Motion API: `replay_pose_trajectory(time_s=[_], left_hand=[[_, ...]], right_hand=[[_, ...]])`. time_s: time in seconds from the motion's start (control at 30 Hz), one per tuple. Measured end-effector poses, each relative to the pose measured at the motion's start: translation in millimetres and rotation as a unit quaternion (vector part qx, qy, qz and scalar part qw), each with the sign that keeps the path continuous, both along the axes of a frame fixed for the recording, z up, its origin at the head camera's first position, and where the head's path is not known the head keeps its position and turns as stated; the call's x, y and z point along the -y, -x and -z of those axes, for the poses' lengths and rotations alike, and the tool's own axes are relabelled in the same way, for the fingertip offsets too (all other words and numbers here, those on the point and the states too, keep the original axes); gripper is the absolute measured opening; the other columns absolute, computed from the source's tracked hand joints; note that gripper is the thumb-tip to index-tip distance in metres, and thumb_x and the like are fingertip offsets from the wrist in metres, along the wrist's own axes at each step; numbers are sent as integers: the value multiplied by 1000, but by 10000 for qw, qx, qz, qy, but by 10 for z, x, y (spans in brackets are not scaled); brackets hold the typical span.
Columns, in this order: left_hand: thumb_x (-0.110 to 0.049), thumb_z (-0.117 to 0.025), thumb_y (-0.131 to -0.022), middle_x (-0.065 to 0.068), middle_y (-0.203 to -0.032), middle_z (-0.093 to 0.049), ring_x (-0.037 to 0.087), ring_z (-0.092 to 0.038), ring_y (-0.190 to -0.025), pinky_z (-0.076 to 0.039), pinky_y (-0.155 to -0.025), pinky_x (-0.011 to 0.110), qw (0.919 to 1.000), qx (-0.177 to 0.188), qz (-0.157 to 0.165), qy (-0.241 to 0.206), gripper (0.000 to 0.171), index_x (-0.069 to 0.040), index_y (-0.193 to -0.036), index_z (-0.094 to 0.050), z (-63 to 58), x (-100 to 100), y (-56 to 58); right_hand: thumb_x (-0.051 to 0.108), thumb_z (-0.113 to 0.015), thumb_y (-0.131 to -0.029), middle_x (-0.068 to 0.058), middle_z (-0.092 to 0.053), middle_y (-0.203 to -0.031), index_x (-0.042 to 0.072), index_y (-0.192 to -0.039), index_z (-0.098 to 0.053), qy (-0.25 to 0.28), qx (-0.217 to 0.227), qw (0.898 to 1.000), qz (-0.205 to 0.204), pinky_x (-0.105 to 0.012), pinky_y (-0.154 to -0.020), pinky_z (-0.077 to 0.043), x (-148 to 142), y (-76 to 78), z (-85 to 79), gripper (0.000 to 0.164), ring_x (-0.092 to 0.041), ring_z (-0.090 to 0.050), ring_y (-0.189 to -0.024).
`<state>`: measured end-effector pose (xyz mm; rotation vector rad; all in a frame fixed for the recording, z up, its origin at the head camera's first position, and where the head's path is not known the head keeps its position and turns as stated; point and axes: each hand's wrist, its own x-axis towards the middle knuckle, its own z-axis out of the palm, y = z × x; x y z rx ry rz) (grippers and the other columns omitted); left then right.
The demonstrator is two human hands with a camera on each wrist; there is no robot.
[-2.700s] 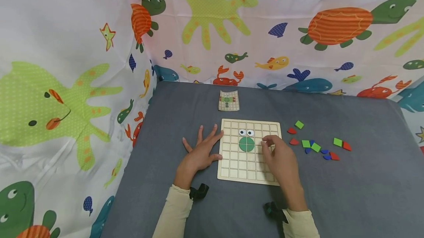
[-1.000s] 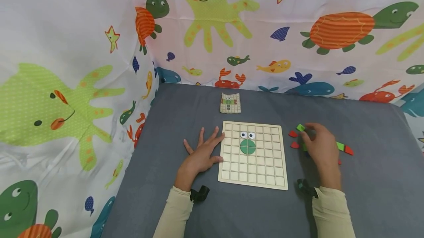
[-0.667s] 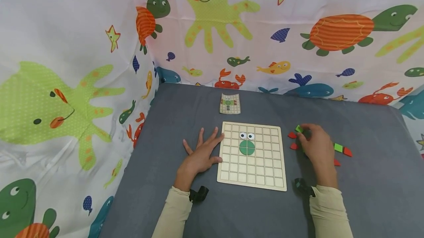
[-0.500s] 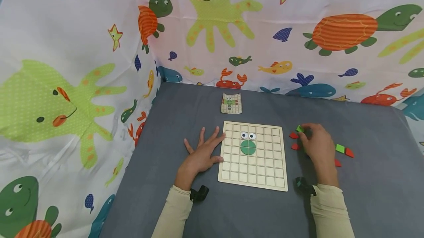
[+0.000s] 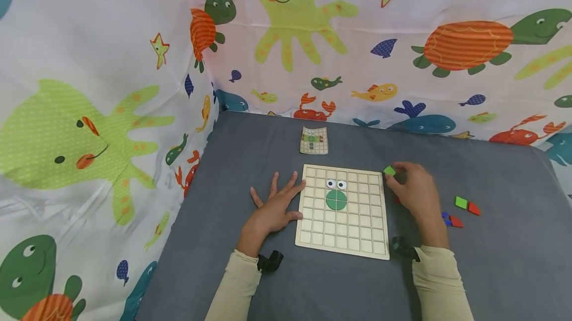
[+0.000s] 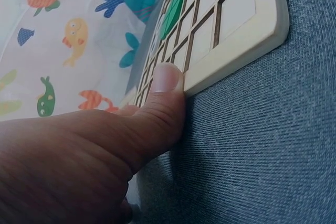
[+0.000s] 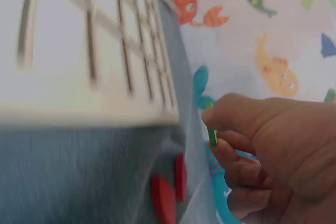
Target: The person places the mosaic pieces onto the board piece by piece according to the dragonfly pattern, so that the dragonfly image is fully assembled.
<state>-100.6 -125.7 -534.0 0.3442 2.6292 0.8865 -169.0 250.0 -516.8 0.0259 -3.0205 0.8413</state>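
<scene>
A wooden grid board [image 5: 341, 231] lies on the grey cloth. Two eye pieces [image 5: 336, 184] and a green circle of quarter pieces [image 5: 336, 200] sit in its cells. My left hand [image 5: 269, 219] rests at the board's left side with fingers spread; in the left wrist view its thumb [image 6: 167, 80] touches the board's edge. My right hand [image 5: 415, 189] pinches a light green square tile [image 5: 390, 171] between thumb and finger, just beyond the board's upper right corner. In the right wrist view this tile [image 7: 211, 132] appears edge-on, raised off the cloth.
A small pattern card [image 5: 314, 141] lies behind the board. Right of my right hand are a green square [image 5: 461, 202], a red piece [image 5: 474, 208], another red piece [image 5: 456, 222] and blue pieces [image 5: 446, 219]. Red pieces [image 7: 164, 199] lie beneath the hand. Printed fabric walls [image 5: 286, 83] enclose the table.
My right hand went from over the board to the loose pieces, took hold of the light green square tile, and has brought it left towards the board. The left hand stays put.
</scene>
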Motion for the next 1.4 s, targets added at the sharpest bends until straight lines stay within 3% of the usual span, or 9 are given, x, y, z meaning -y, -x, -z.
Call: replay_pose_trajectory(time_s=[0.17, 0.4, 0.6, 0.77, 0.97, 1.4], left_hand=[[-37, -77, -93, -10, -178, -10, 33, 17, -163, 28, -107, 83, 10000, -18, -57, 35, 90, -37, -169, -28, 15, 20, 10], [-38, -76, -93, -10, -178, -9, 33, 18, -162, 28, -107, 82, 10000, 25, -40, 66, 90, -38, -169, -28, 23, 37, 9], [-38, -76, -95, -9, -178, -9, 33, 17, -162, 28, -107, 83, 10000, 63, -34, 36, 89, -38, -169, -28, 14, 41, -7], [-38, -76, -94, -9, -178, -9, 34, 17, -162, 28, -107, 83, 10000, 63, -44, 33, 88, -37, -169, -29, 17, 25, -9], [-38, -77, -94, -10, -178, -9, 34, 17, -162, 28, -107, 83, 10000, 36, -57, 67, 88, -38, -169, -29, 19, 18, -6], [-39, -77, -93, -10, -177, -9, 33, 18, -162, 29, -106, 82, 10000, 43, -52, 19, 90, -38, -169, -29, 12, -2, 7]], right_hand=[[21, -73, -102, -25, -61, -130, 1, -136, -69, 342, -222, 9969, -670, -38, -55, -49, 260, -61, -103, 39, -26, -61, -71], [22, -74, -102, -19, -61, -136, 9, -135, -72, 505, -68, 9907, -1263, -44, -69, -55, 645, -140, -177, 36, -30, -62, -92], [25, -76, -101, -13, -62, -135, 14, -132, -73, 602, 128, 9849, -1617, -37, -64, -52, 949, -189, -124, 34, -26, -60, -89], [23, -79, -98, -9, -64, -128, 13, -130, -74, 441, 74, 9800, -1937, -43, -71, -60, 1145, -253, -60, 34, -27, -68, -95], [22, -82, -96, -5, -66, -124, 13, -128, -75, -71, -145, 9780, -2081, -45, -74, -62, 1304, -294, -7, 34, -24, -72, -97], [18, -85, -93, -3, -65, -117, 11, -124, -77, -533, -135, 9722, -2278, -37, -69, -60, 1425, -301, 15, 33, -17, -69, -88]])
